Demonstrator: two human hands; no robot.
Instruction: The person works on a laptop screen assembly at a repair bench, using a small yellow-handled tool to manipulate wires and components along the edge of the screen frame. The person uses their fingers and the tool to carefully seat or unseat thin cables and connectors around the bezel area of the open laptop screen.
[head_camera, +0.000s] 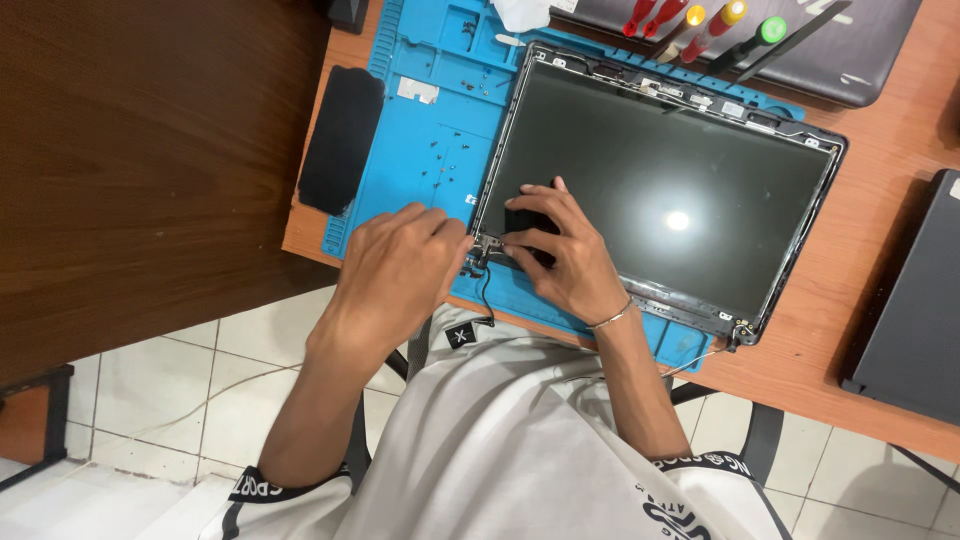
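Note:
A laptop screen panel in its black lid frame (660, 190) lies face up on a blue repair mat (430, 120). My left hand (395, 265) is curled at the panel's near left corner, fingers bunched by the metal hinge (487, 247). My right hand (560, 250) rests on the glass at that same corner, fingertips pressing next to the hinge. A thin black cable (484, 295) hangs from the corner toward my lap. Whether the left fingers pinch a small part is hidden.
Several small screws (440, 160) lie loose on the mat. A black pad (342, 138) sits at the mat's left edge. Screwdrivers (715, 25) rest on a dark laptop at the back. Another dark laptop (915, 300) lies at the right. A brown panel (140, 170) stands left.

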